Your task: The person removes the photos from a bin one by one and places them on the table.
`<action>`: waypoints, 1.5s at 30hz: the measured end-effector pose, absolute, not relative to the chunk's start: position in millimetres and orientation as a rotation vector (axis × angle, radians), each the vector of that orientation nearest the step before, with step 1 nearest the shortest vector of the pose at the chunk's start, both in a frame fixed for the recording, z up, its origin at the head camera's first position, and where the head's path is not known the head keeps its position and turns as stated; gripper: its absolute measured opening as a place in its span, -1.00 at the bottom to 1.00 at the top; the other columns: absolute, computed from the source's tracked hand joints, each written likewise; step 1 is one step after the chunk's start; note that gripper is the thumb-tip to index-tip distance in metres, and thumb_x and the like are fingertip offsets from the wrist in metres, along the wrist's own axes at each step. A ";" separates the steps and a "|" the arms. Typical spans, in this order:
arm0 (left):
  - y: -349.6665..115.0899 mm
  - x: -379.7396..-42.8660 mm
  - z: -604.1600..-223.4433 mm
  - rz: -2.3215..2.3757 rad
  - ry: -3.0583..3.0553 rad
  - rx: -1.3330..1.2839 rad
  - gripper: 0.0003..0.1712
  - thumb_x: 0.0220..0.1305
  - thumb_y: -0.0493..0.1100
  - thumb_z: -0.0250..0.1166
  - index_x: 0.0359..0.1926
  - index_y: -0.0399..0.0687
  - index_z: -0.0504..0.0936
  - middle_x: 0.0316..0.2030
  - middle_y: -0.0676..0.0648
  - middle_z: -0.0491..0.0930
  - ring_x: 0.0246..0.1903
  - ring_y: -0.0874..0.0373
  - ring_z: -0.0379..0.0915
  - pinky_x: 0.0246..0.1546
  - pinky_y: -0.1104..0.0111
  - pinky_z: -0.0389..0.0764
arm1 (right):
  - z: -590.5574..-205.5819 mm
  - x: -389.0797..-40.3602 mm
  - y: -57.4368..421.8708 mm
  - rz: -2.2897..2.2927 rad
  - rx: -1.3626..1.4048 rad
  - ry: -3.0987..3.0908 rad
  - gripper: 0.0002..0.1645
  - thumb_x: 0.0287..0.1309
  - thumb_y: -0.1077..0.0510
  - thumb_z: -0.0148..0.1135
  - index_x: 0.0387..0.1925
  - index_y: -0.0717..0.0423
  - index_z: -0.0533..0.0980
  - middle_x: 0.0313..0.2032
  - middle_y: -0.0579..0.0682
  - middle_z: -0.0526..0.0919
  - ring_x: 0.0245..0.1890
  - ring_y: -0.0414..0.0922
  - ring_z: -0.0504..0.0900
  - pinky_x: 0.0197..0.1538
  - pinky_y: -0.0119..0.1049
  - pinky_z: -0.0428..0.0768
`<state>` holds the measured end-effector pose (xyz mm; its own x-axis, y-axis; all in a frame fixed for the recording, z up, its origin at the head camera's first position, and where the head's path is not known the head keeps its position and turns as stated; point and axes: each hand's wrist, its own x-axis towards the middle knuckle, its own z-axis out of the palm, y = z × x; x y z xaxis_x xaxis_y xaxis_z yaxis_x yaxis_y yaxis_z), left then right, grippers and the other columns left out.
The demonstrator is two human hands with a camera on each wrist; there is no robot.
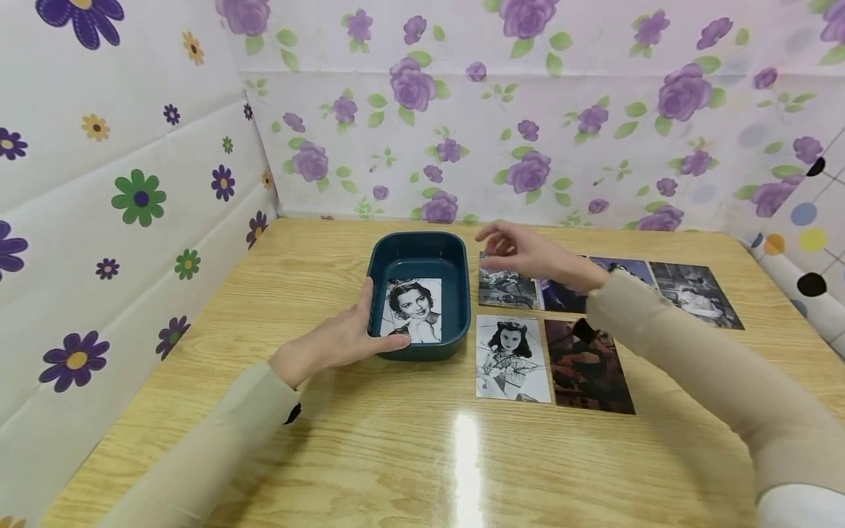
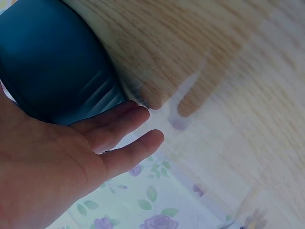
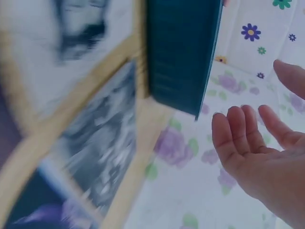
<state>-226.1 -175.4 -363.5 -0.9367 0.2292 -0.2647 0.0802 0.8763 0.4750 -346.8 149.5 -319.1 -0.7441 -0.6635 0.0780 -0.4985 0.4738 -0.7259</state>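
Observation:
A dark teal rectangular tray stands on the table, with a black-and-white portrait photo of a person lying inside it. At its near left corner, my left hand touches the tray, its thumb over the front rim and its fingers along the outer left side. In the left wrist view, the fingers lie fairly straight against the tray's wall. My right hand hangs in the air right of the tray, fingers loosely bent and holding nothing, above a black-and-white photo. The right wrist view shows its empty palm.
Several more photos lie in two rows right of the tray, among them a black-and-white portrait, a dark reddish photo and a grey photo. The wooden table meets a flower-patterned wall covering behind and at the left.

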 end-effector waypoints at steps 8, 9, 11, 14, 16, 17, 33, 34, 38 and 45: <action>-172.8 -227.4 -362.6 0.676 2.714 0.234 0.52 -0.10 0.71 0.07 0.46 0.10 -0.68 0.49 -0.29 -0.04 0.43 -0.20 0.09 0.35 -0.06 0.24 | -315.3 -376.0 86.6 -0.990 -1.020 2.376 -0.30 0.17 -0.07 0.33 0.28 -0.02 0.30 0.00 0.11 0.52 -0.02 -0.03 0.51 0.05 -0.14 0.52; -172.0 -227.6 -362.4 0.663 2.717 0.235 0.52 -0.10 0.71 0.06 0.46 0.09 -0.67 0.49 -0.30 -0.03 0.42 -0.21 0.10 0.35 -0.06 0.24 | -316.4 -378.4 79.9 -0.941 -1.047 2.376 -0.26 0.15 -0.06 0.35 0.30 0.01 0.29 0.01 0.14 0.51 -0.04 -0.02 0.51 0.03 -0.15 0.52; -169.9 -227.8 -361.7 0.642 2.718 0.237 0.51 -0.11 0.72 0.04 0.46 0.09 -0.67 0.48 -0.31 -0.01 0.41 -0.22 0.12 0.34 -0.06 0.25 | -319.6 -382.6 68.0 -0.817 -1.111 2.372 -0.18 0.11 -0.03 0.40 0.33 0.07 0.25 0.04 0.20 0.50 -0.08 -0.02 0.51 0.00 -0.19 0.52; -167.7 -228.1 -361.3 0.619 2.716 0.243 0.51 -0.10 0.73 0.03 0.46 0.08 -0.67 0.48 -0.32 -0.01 0.40 -0.22 0.13 0.33 -0.06 0.27 | -325.4 -387.3 52.8 -0.620 -1.189 2.358 -0.08 0.03 0.02 0.46 0.35 0.14 0.22 0.05 0.28 0.46 -0.19 -0.01 0.48 -0.08 -0.20 0.50; -166.8 -228.4 -361.2 0.613 2.715 0.243 0.50 -0.09 0.73 0.02 0.46 0.09 -0.67 0.48 -0.32 -0.01 0.41 -0.23 0.13 0.33 -0.06 0.27 | -328.7 -389.7 44.5 -0.495 -1.205 2.355 -0.03 -0.02 0.02 0.50 0.36 0.13 0.21 0.05 0.28 0.43 -0.22 -0.01 0.46 -0.10 -0.20 0.48; -166.4 -228.4 -360.8 0.612 2.715 0.244 0.50 -0.09 0.72 0.02 0.46 0.08 -0.67 0.48 -0.32 -0.01 0.40 -0.23 0.13 0.33 -0.06 0.27 | -330.2 -390.6 40.7 -0.442 -1.200 2.352 0.00 -0.04 0.01 0.51 0.36 0.13 0.20 0.06 0.27 0.42 -0.20 0.00 0.45 -0.09 -0.18 0.48; -169.5 -227.2 -359.2 0.579 2.732 0.214 0.51 -0.11 0.74 0.02 0.47 0.08 -0.66 0.45 -0.34 0.06 0.39 -0.22 0.16 0.33 -0.04 0.28 | -347.4 -394.2 16.6 0.023 -1.080 2.428 0.09 -0.30 -0.30 0.55 0.25 -0.01 0.28 0.17 0.07 0.34 0.13 -0.02 0.40 0.19 -0.15 0.44; -170.3 -227.1 -359.1 0.579 2.730 0.212 0.51 -0.11 0.74 0.02 0.46 0.08 -0.66 0.46 -0.34 0.05 0.39 -0.22 0.15 0.33 -0.04 0.27 | -348.1 -394.2 15.8 0.028 -1.085 2.433 0.08 -0.31 -0.32 0.55 0.23 0.00 0.30 0.15 0.06 0.34 0.10 -0.03 0.39 0.17 -0.16 0.44; -173.6 -226.9 -360.0 0.579 2.728 0.204 0.51 -0.11 0.74 0.01 0.46 0.08 -0.67 0.46 -0.35 0.04 0.40 -0.22 0.13 0.34 -0.05 0.26 | -350.8 -393.8 11.9 0.070 -1.121 2.458 0.02 -0.31 -0.36 0.53 0.12 0.04 0.33 0.07 0.04 0.36 -0.02 -0.04 0.34 0.05 -0.19 0.39; -176.0 -227.2 -362.4 0.591 2.733 0.190 0.48 -0.05 0.70 0.05 0.46 0.09 -0.66 0.46 -0.33 0.05 0.40 -0.21 0.15 0.34 -0.03 0.27 | -354.0 -390.8 8.0 0.092 -1.117 2.482 -0.04 -0.27 -0.34 0.52 0.06 0.06 0.31 0.02 0.04 0.35 -0.06 -0.02 0.29 -0.01 -0.18 0.32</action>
